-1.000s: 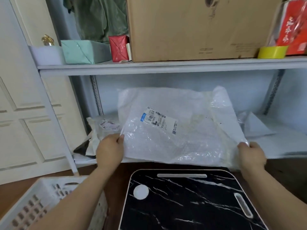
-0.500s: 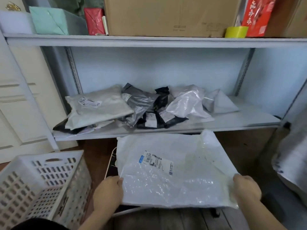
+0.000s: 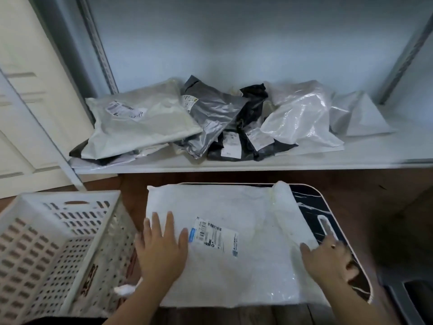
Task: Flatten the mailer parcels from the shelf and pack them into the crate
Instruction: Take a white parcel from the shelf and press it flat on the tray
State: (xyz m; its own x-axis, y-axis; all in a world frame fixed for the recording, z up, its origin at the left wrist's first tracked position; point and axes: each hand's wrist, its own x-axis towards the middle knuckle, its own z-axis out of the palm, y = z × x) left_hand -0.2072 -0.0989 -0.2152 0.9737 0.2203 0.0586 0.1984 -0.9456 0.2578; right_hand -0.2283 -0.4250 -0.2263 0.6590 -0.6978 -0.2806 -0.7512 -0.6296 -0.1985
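Observation:
A large white mailer [image 3: 234, 266] with a shipping label lies flat on the black marble-patterned table [image 3: 328, 207]. My left hand [image 3: 161, 247] presses on its left part with straight, spread fingers. My right hand [image 3: 330, 259] rests flat on its right edge, partly on the table. The white perforated crate [image 3: 54, 242] stands to the left of the table, tilted in view; I can make out no parcels in it. On the shelf [image 3: 257, 164] behind lie several more mailers: a white one [image 3: 140, 123], a grey one [image 3: 210, 120], black ones [image 3: 248, 141] and a crumpled clear-white one [image 3: 302, 116].
A white panelled door [image 3: 28, 102] stands at far left. The shelf's slanted metal upright [image 3: 58, 156] runs down beside the crate. Dark wooden floor shows around the table. A dark object [image 3: 412, 296] sits at the lower right corner.
The mailer went from held up in the air to lying flat on the table. Both hands let go of its lower corners and now lie flat on it.

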